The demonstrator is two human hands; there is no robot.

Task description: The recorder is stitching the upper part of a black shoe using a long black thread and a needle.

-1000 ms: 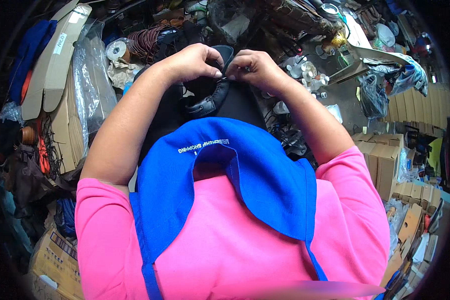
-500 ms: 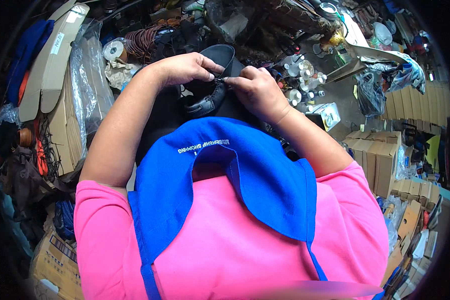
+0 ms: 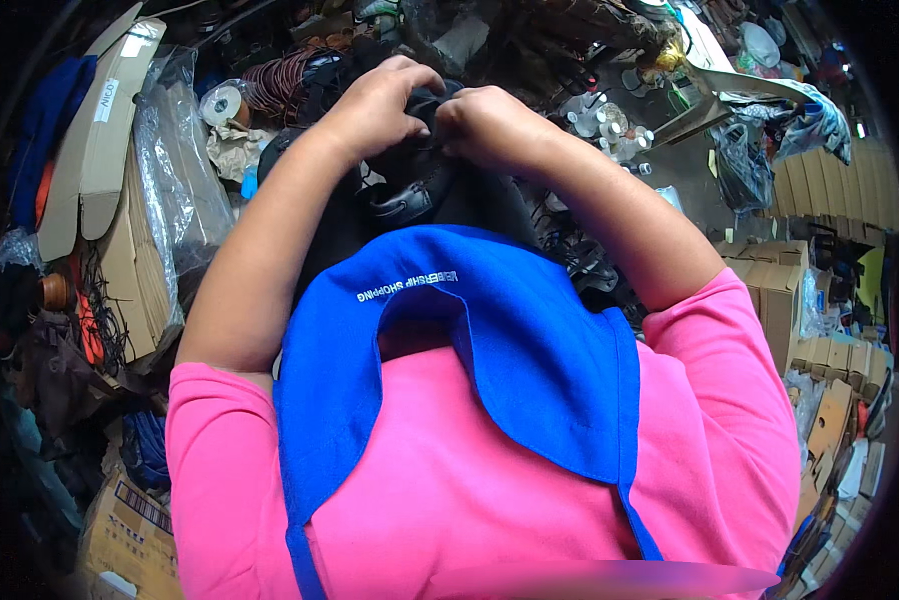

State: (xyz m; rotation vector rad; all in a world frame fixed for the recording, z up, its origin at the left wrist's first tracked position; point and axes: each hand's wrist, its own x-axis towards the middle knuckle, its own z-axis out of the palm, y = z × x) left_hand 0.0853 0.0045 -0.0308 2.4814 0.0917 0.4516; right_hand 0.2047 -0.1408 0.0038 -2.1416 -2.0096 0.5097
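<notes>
A black lace-up boot (image 3: pixel 410 199) lies across my lap beyond the blue apron (image 3: pixel 530 340), with its toe nearest me. Over the boot's upper part, my left hand (image 3: pixel 388 103) has its fingers curved and its thumb well apart from the forefinger, dark material showing behind the gap. Close to its right, my right hand (image 3: pixel 485 128) is closed at the same part, its fingertips pressed together. What lies between those fingertips is hidden. The hands and shadow cover most of the boot's shaft.
Tall cardboard pieces (image 3: pixel 110 130) and clear plastic sheeting (image 3: pixel 182 150) stand at the left, near a spool (image 3: pixel 222 104). White bottles (image 3: pixel 610 125) cluster beyond my right arm. Cardboard boxes (image 3: pixel 770 290) are stacked at the right, and another box (image 3: pixel 125 540) sits lower left.
Both hands have moved up and away from me along the boot. My left thumb and forefinger have spread apart. The right hand has turned and moved left, its fingers folded in.
</notes>
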